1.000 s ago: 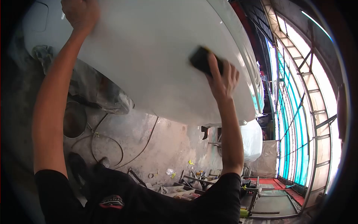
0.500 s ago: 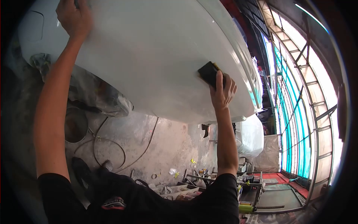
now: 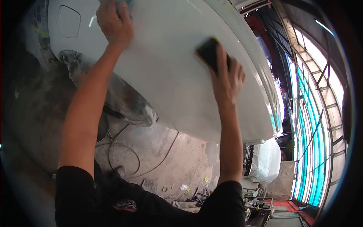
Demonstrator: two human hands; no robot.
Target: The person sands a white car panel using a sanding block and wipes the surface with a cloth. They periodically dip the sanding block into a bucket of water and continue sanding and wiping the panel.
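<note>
A whitish car body panel (image 3: 162, 72) fills the upper middle of the view, its surface dull and smooth. My right hand (image 3: 228, 77) grips a black sanding block (image 3: 210, 53) with a yellowish edge, laid against the panel and slightly blurred. Near the top edge, my left hand (image 3: 115, 22) is closed around a small blue-grey thing (image 3: 124, 4), partly hidden by the fingers and cut off by the frame; its kind I cannot tell. A fuel flap outline (image 3: 68, 21) shows on the panel left of that hand.
Crumpled masking sheet (image 3: 132, 108) covers the wheel area below the panel. A hose (image 3: 138, 159) loops over the concrete floor (image 3: 159, 140), where scraps lie. Another car under plastic (image 3: 266, 160) stands at the right, beside metal racks (image 3: 261, 204) and a framed window wall (image 3: 310, 143).
The sanding block and my right hand have moved up along the panel. My left hand sits further right in view, while the whole scene has shifted right and slightly down.
</note>
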